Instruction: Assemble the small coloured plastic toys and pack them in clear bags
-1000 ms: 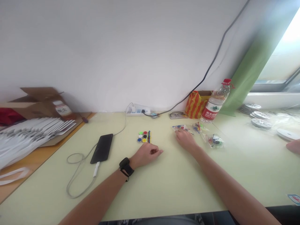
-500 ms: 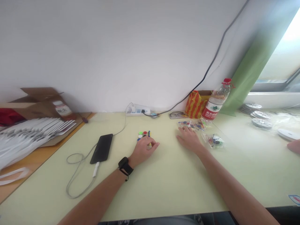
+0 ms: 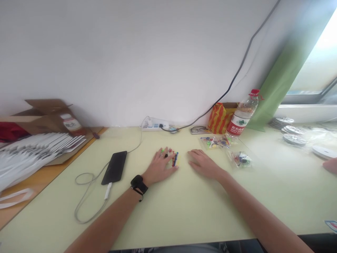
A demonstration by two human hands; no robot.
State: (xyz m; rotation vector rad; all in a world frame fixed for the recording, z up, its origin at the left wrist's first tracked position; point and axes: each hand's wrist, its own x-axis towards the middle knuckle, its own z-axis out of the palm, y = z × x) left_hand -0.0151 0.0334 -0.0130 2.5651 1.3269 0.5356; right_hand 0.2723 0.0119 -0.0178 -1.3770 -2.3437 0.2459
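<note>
My left hand point(image 3: 159, 169), with a black watch point(image 3: 138, 183) on the wrist, lies spread over a cluster of small coloured plastic pieces, partly covering them. Beside its fingers show blue and red stick-like pieces point(image 3: 175, 160) and a bit of green point(image 3: 162, 150). My right hand point(image 3: 204, 165) rests palm down on the table to the right, apart from the pieces, its fingers loosely stretched and nothing seen in them. Just beyond it lies a clear bag of small coloured parts point(image 3: 215, 142), and to its right another such bag point(image 3: 240, 159).
A phone point(image 3: 114, 167) on a white cable lies to the left. Along the wall are a power strip point(image 3: 155, 124), glasses point(image 3: 198, 130), a striped bag point(image 3: 219, 118) and a water bottle point(image 3: 240, 117). Stacked discs point(image 3: 294, 138) and another person's hand point(image 3: 330, 165) are at right.
My left hand has flattened and spread over the coloured pieces, whose sticks now sit further right. My right hand has drawn left and nearer, away from the clear bag.
</note>
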